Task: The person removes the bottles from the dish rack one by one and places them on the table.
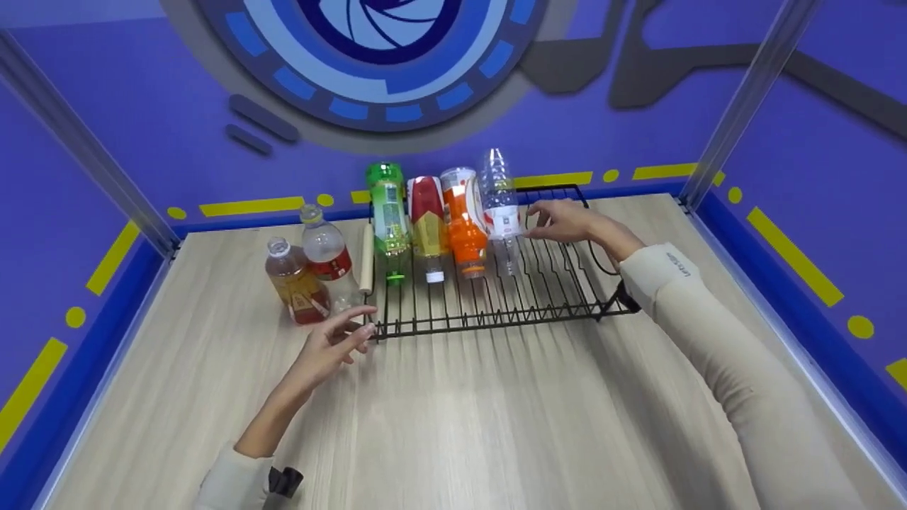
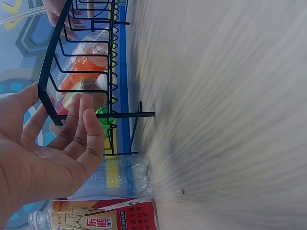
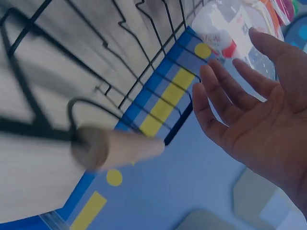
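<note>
A black wire rack (image 1: 489,322) holds a row of lying bottles. From left to right they are a green-capped bottle (image 1: 387,212), a red-and-gold labelled bottle (image 1: 427,212), an orange bottle (image 1: 465,219) and a clear water bottle (image 1: 502,221). My right hand (image 1: 563,221) hovers beside the clear bottle, fingers loosely bent and holding nothing; the right wrist view shows its palm (image 3: 259,105) bare. By the rack's front left corner is my left hand (image 1: 326,350), its fingers loosely curved near the wire frame (image 2: 48,72). Whether they touch the wire I cannot tell.
Left of the rack stand an uncapped bottle of reddish-brown drink (image 1: 297,287) and a clear bottle with a red label (image 1: 329,258). A pale wooden handle (image 1: 367,258) is on the rack's left side; another handle (image 3: 120,146) shows at its right. Blue-purple panels (image 1: 638,142) enclose the table.
</note>
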Demonstrator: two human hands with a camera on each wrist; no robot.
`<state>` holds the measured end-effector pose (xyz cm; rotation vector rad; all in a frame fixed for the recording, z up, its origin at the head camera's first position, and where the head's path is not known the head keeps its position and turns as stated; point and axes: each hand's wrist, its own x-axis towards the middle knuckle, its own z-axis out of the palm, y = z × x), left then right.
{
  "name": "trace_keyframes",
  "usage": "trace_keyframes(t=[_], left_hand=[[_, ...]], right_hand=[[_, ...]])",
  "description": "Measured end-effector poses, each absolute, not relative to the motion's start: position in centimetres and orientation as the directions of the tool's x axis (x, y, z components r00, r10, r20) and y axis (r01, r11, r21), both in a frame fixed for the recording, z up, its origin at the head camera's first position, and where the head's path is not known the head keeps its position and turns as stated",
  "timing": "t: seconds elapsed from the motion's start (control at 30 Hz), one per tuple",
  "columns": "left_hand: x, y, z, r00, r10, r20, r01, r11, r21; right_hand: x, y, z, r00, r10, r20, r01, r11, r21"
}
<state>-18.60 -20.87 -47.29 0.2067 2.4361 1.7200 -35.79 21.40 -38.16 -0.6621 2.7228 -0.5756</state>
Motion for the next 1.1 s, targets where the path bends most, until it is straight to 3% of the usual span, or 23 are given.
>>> trace_keyframes(t=[0.47,0.67,1.1], left_hand=[[-18.8,-20.8,-48.0,-0.971,0.239,-0.014,0.065,0.321,0.945],[-18.9,-20.8,-48.0,-0.972,0.235,-0.019,0.058,0.315,0.947],[-18.9,-21.1,-48.0,-0.972,0.234,0.005,0.081,0.314,0.946]], right_hand=[[-36.5,19.7,-40.8,-0.831,-0.456,-0.317,-0.186,0.766,-0.616],[-36.8,18.4,-40.9,-0.855,-0.372,-0.361,-0.066,0.769,-0.636],[-37.3,16.9,-40.6,-0.855,-0.328,-0.403,0.04,0.732,-0.68]])
